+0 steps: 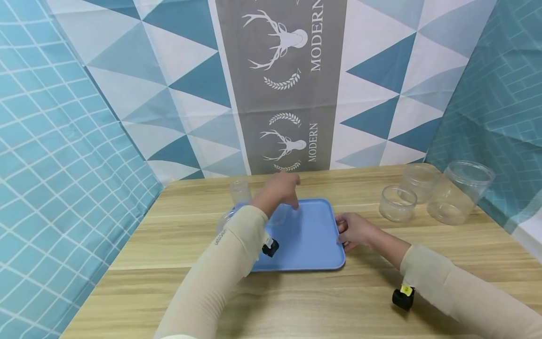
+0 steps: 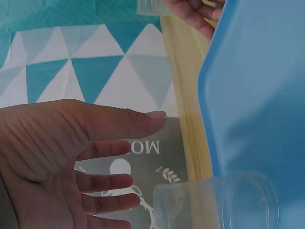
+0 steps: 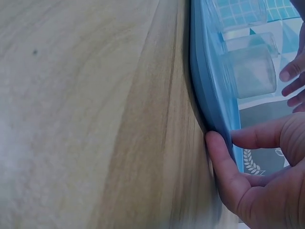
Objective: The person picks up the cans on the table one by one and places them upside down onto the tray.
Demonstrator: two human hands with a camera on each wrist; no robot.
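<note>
A blue tray (image 1: 313,240) lies on the wooden table, with clear plastic jars on its left part. My right hand (image 1: 354,230) pinches the tray's right rim; in the right wrist view the thumb is on the inner side and a finger on the outer side. Over the tray's far side hovers my left hand (image 1: 284,188), its fingers extended and nothing held. The left wrist view shows a clear jar (image 2: 190,205) beside that hand, apart from the fingertips. My left forearm partly hides the jars in the head view, though one slim jar (image 1: 240,192) shows at the back left.
At the table's right stand a low clear jar (image 1: 398,205), another clear jar (image 1: 420,181) behind it and a tall wide clear jar (image 1: 459,193). Patterned cloth (image 1: 292,84) hangs behind the table and on both sides.
</note>
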